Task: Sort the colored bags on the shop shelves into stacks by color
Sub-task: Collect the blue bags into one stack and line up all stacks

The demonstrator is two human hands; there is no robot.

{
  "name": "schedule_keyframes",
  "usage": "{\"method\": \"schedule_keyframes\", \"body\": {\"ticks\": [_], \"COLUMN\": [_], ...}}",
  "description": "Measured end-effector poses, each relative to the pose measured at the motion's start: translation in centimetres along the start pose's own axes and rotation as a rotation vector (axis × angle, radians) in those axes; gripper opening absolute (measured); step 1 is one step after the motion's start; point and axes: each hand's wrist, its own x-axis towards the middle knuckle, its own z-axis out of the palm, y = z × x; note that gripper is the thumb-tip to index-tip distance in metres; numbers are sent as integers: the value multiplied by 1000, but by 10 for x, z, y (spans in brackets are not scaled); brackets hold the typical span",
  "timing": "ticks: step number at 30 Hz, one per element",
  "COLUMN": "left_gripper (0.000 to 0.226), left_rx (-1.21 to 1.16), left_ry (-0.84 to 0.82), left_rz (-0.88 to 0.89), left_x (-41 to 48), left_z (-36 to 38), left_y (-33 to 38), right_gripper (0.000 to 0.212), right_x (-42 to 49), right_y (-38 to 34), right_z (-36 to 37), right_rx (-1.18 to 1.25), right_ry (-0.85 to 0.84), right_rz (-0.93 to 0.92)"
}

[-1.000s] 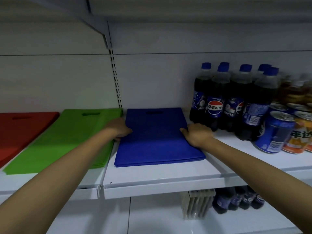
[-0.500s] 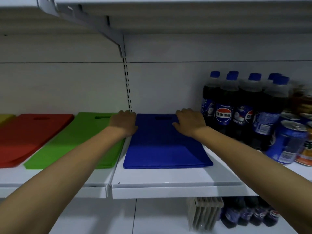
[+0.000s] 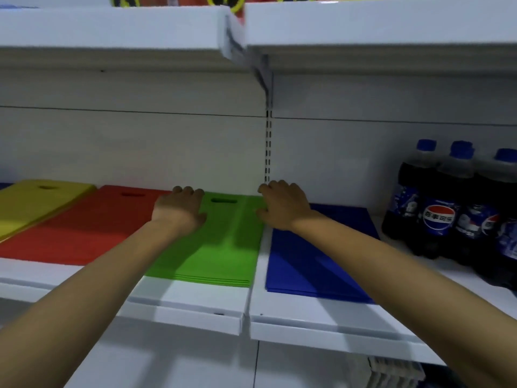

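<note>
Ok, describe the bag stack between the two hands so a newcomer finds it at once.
On the white shelf, flat bag stacks lie in a row left of the Pepsi bottles. The only green stack sits between the red stack and the blue stack, left hand and right hand at its far corners.

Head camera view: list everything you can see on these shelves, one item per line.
Yellow bags: one stack, yellow, shelf far left.
Red bags: one stack, red, right of yellow.
Green bags: one stack, green, centre.
Blue bags: one stack, blue, right of green.
Cola bottles: at least three, dark, blue caps, far right.
Shelf: one, white, under the stacks.
Left hand: one, on green stack's far left corner.
Right hand: one, on its far right corner.
</note>
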Motion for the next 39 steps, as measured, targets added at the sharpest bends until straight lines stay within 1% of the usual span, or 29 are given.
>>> {"method": "schedule_keyframes", "body": {"ticks": [4,9,13,17,22,25,28,32,34,37,39], "left_gripper": [56,56,57,58,56,54,55,56,57,57,56], "left_rx": [9,28,-7,28,79,95,94,86,100,88,54], "left_ry": [101,104,82,62,25,20,-11,-38,-55,-71,-64], "left_rz": [-21,-91,-173,-250,-369,-457,-541,-605,-621,-632,-642], "left_x": [-27,-61,-94,-140,-197,-221,-234,-235,-227,-205,-187], "left_z": [6,9,15,22,37,49,64,85,93,101,105], "left_y": [-62,-169,-271,-367,-474,-527,-572,-629,-658,-700,-725], "right_gripper": [54,53,54,53,53,52,51,53,52,50,49], "right_x": [27,66,94,122,156,173,193,237,270,321,349], "right_y": [-61,-169,-273,-381,-508,-572,-621,-671,-690,-706,-712], "right_z": [-3,-11,-11,1,22,34,46,61,68,75,80], "right_rx": [-14,-21,-17,19,77,110,80,110,184,326,331], "right_ry": [27,28,98,125,41,26,52,59,45,-11,-82], "right_rz": [-35,-66,-154,-260,-399,-491,-573,-610,-581,-475,-409]}}
